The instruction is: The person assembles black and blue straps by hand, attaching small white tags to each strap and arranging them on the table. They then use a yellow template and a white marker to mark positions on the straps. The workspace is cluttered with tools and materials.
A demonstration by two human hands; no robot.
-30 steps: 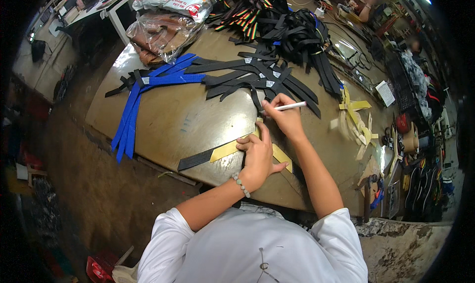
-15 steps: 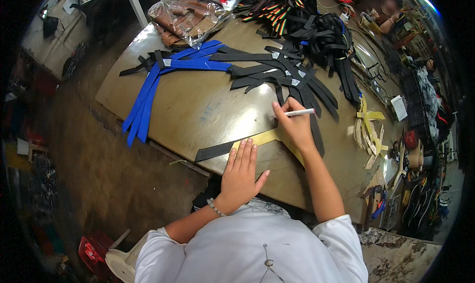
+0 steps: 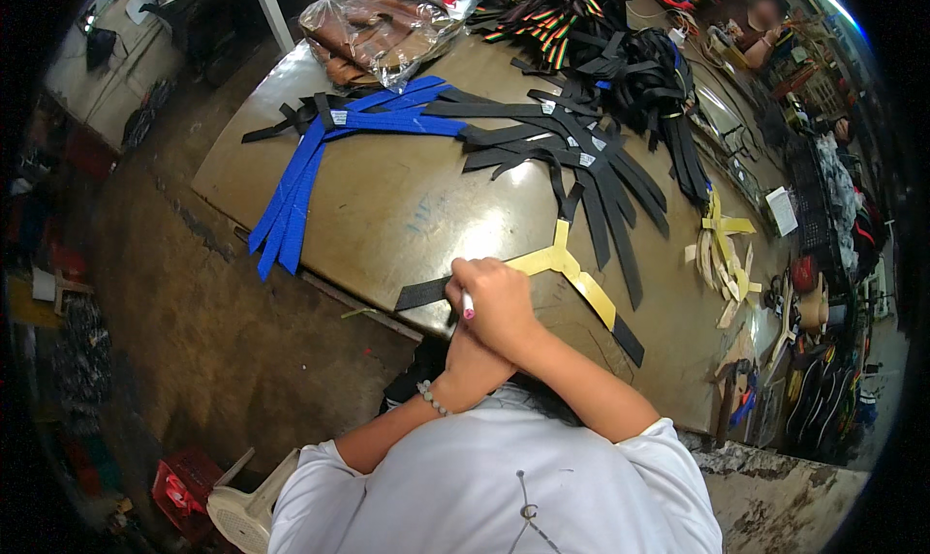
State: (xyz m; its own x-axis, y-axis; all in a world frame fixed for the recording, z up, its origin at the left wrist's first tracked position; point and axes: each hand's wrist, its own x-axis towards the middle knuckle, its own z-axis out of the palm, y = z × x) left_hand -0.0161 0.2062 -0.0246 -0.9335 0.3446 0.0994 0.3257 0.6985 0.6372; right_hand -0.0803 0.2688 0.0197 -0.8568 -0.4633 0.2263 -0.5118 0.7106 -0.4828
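Note:
My right hand is closed round a white marker pen with a pinkish-red end. It sits over the left arm of a yellow Y-shaped template, crossing above my left hand. The left hand's fingers are hidden beneath the right, so their shape does not show. Under the template lies a black webbing strap, also Y-shaped, whose dark ends stick out: the left strap end, the lower right strap end and one at the top.
Blue straps and a bundle of black straps lie farther up the table. A clear bag of brown pieces stands at the back. More yellow templates lie at the right. Another person is at the far right.
My right hand has moved left and nearer with the pen, from the template's middle to its left arm, and now covers my left hand's fingers. The template's whole Y shape has come into sight.

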